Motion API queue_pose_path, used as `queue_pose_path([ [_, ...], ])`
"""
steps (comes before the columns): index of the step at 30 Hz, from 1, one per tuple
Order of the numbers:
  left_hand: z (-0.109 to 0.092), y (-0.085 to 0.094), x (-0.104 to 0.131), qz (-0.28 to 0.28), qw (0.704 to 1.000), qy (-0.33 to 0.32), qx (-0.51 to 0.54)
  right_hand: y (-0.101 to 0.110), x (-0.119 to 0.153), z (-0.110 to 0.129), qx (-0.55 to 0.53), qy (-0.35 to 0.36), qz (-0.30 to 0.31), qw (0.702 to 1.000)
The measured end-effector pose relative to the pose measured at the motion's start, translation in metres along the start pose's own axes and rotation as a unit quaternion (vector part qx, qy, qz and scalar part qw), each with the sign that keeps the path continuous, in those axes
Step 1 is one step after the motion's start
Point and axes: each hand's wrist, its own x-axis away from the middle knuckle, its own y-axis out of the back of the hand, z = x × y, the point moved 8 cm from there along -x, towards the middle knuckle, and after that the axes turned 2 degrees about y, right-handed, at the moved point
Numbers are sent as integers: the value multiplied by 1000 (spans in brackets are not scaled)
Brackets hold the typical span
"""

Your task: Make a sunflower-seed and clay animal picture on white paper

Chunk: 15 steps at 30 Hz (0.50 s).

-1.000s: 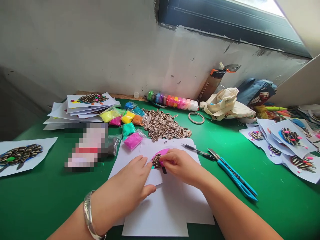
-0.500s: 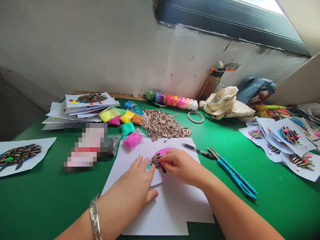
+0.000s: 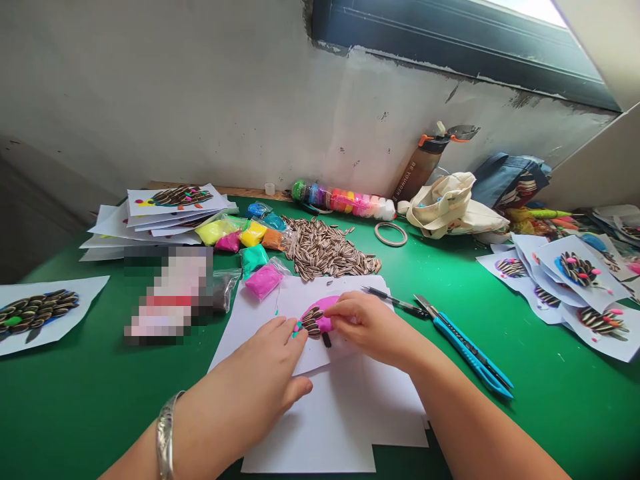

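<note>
My left hand (image 3: pixel 260 373) lies with fingers outstretched on a white paper (image 3: pixel 313 360), holding nothing. Its fingertips touch the left end of a small picture made of a flat magenta clay shape (image 3: pixel 327 323), with green bits at the left and a short black piece (image 3: pixel 327 339) below. Several striped sunflower seeds (image 3: pixel 313 322) overlap on the left part of the clay. At the seeds' right edge, the thumb and index finger of my right hand (image 3: pixel 367 327) are pinched together; whatever they hold is hidden.
Behind the paper lie a heap of sunflower seeds (image 3: pixel 327 248) and bags of coloured clay, one magenta (image 3: pixel 264 281). A black pen (image 3: pixel 397 303) and a blue utility knife (image 3: pixel 467 347) are at the right. Finished seed pictures (image 3: pixel 580 267) lie right, others (image 3: pixel 170 207) are stacked left.
The fingers of my right hand have shifted slightly right, showing more of the seeds and the magenta clay. My left hand stays on the paper. The view has moved a little.
</note>
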Motion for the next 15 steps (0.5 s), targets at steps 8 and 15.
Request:
queue_pose_path([
  [8,17,2,-6,-30,999,31,1,23,1,-33,20,-54,-102,993],
  [15,25,2,-15,-87,995,6,41,13,-13,-48,99,-65,-113,986],
])
